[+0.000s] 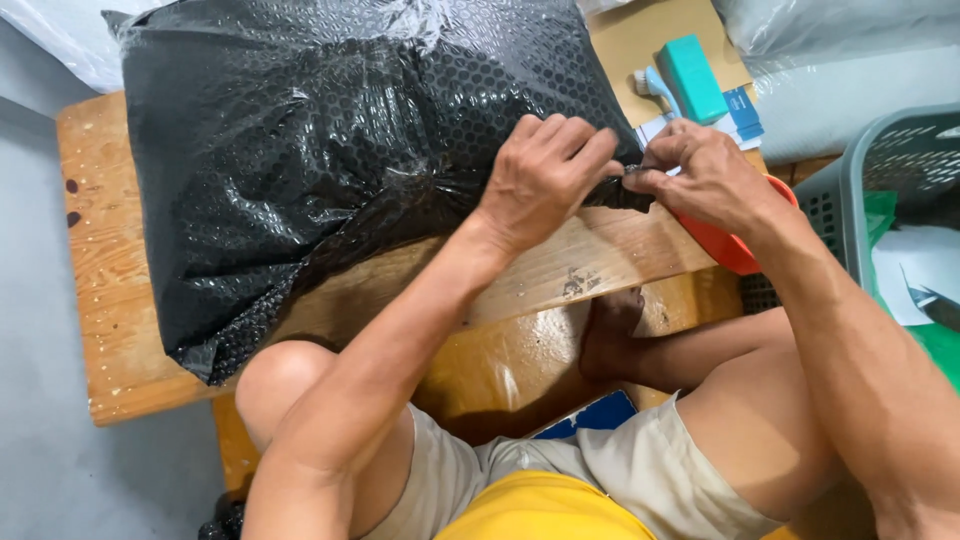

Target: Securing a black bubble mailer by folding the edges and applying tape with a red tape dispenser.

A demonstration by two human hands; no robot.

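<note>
We see the black bubble-wrap parcel [330,150] lying on the wooden worktop [100,300], its long axis running left to right. Its right corner sits between both hands: the left hand [545,180] is clamped on it, the right hand [700,175] pinches it from the right.

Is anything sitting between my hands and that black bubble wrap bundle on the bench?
Nothing visible. The left hand rests on the black bubble-wrapped bundle, and the right hand pinches its corner directly.

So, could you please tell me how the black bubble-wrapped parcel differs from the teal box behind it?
The black bubble-wrapped parcel is large, soft-looking and glossy; the teal box is small, rigid and matte. Both hands, left hand and right hand, pinch the parcel's corner; the box lies untouched. Both rest on the wooden table.
</note>
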